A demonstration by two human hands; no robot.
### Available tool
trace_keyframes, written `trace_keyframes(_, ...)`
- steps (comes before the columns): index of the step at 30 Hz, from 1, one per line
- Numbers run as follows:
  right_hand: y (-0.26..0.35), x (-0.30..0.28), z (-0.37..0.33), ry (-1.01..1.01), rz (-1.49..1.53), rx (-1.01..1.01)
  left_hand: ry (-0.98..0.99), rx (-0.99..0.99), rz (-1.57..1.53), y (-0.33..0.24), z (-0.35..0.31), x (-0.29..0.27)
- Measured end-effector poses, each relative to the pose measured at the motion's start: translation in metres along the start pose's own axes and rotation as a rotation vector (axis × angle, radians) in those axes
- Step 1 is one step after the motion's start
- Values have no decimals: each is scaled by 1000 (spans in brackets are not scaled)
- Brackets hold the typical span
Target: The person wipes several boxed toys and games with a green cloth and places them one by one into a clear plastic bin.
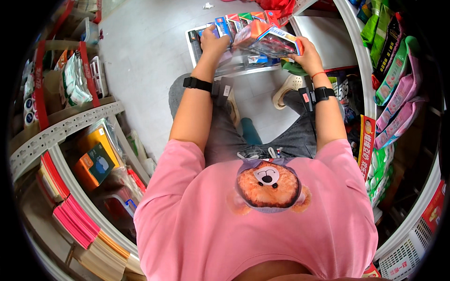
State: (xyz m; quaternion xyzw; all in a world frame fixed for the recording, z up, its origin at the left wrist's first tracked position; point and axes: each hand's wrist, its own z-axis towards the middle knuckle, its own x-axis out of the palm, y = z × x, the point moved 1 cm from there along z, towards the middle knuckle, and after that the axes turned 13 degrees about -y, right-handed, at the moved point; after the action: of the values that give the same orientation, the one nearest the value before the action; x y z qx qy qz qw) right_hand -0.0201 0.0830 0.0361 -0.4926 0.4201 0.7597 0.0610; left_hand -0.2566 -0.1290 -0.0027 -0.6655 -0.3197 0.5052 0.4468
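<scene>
Right hand (307, 56) gripping boxed toy car (277, 43), left hand (213, 44) clasping box row (234, 23), fingers hidden.

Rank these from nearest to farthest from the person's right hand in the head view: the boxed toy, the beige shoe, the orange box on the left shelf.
1. Boxed toy: held in the right hand.
2. Beige shoe: just below, on the floor.
3. Orange box: far left shelf.

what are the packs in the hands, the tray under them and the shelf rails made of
Packs: apparently printed card with a clear plastic front; glare glints off the one held by the right hand. Tray under the left hand: thin, pale and flat-edged, probably card or plastic, hard to tell. Shelf rails: likely white painted metal, with rows of punched holes.
</scene>
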Motion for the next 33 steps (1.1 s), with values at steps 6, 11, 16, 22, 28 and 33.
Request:
trace_keyframes(6, -1, 35, 14, 21, -107, -141, 1, 19, 9, 4, 1, 3)
trace_keyframes(11, 9, 23, 36, 162, 6, -222, 33, 49, 36, 11, 3, 13)
trace_keyframes(16, -6, 11, 33, 48, 94, -163, 131, 16, 109, 54, 15, 27)
trace_keyframes(22, -30, 0, 15, -12, 237, 158, 695, 414, 773, 39, -56, 87)
trace_keyframes(28, -65, -11, -8, -124, 368, 364, 658, 351, 855, 80, -83, 154)
trace_keyframes(33, -69, -27, -15, -144, 294, 273, 457, 477, 984, 98, -75, 178)
